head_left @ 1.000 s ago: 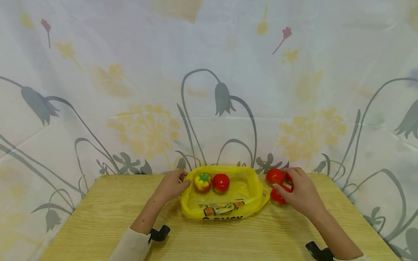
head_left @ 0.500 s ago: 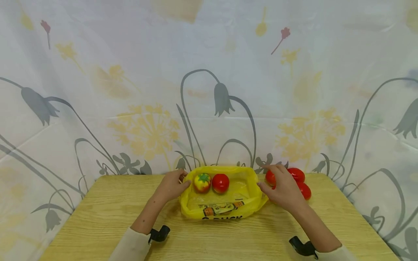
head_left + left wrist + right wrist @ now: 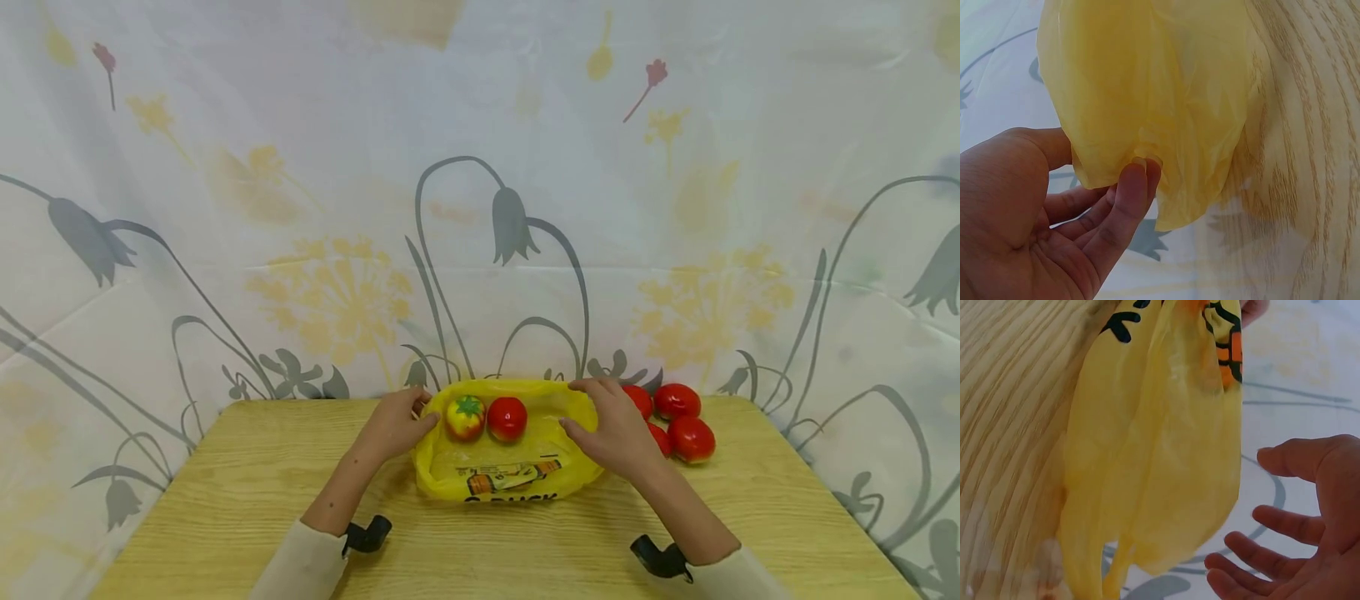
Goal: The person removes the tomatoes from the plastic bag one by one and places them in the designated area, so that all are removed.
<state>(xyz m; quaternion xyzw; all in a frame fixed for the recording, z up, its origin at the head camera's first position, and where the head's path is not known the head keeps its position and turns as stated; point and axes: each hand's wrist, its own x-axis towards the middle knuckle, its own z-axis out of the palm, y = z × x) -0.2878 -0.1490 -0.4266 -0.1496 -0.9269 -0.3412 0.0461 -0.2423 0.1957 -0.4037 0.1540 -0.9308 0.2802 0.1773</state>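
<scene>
In my head view, I see the yellow bag (image 3: 441, 483) lying on the wooden table (image 3: 480, 554), with its mouth turned up. Inside, toward its left part, there are two round fruits side by side: a yellow-and-red fruit (image 3: 467, 418) with green top, and a plain red fruit (image 3: 507, 420). The left hand (image 3: 393, 425) holds the left edge of the bag. The right hand (image 3: 613, 429) is at the right edge, with thumb and fingers spread and no fruit between them. Just to its right is a group of four red fruits (image 3: 692, 439), two of them partly hidden by this hand.

In my left wrist view, the thumb and a fingertip pinch the thin bag.

In my right wrist view, the fingers are apart, slightly bent, holding nothing; a gap separates them from the bag, which shows dark lettering (image 3: 1121, 326).
</scene>
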